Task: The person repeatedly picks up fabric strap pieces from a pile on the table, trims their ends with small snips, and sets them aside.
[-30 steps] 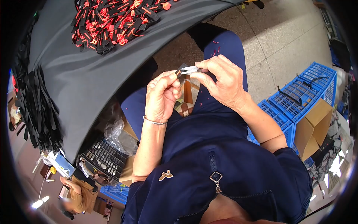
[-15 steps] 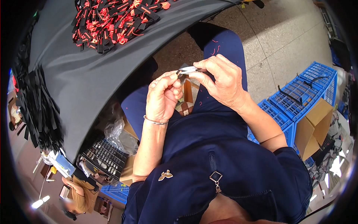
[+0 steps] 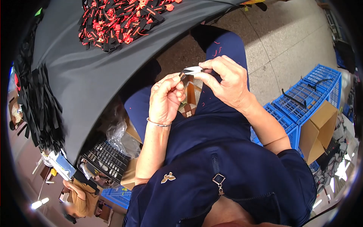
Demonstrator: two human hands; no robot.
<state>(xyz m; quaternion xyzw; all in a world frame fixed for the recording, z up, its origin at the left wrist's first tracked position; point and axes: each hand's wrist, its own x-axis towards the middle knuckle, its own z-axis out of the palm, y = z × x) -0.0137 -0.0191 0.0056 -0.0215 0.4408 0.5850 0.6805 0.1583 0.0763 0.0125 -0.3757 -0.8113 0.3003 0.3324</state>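
Observation:
My left hand (image 3: 166, 96) pinches a small black strap piece (image 3: 182, 75) with a bit of orange on it, between thumb and forefinger. My right hand (image 3: 228, 81) is closed on small metal snips (image 3: 193, 70), whose blades point left and meet the strap piece at my left fingertips. Both hands are above my lap. A heap of black strap pieces with red-orange cords (image 3: 121, 22) lies on the dark cloth (image 3: 85, 79) at the upper left.
Long black straps (image 3: 39, 109) hang at the cloth's left side. Blue crates (image 3: 298, 98) and an open cardboard box (image 3: 318, 130) stand at right. A black crate (image 3: 107, 160) and clear plastic (image 3: 123, 140) are lower left. Another person (image 3: 81, 196) is farther off.
The snips' blades look more open than half a second ago. Both hands stay nearly in place, while the heap and cloth have shifted slightly in view.

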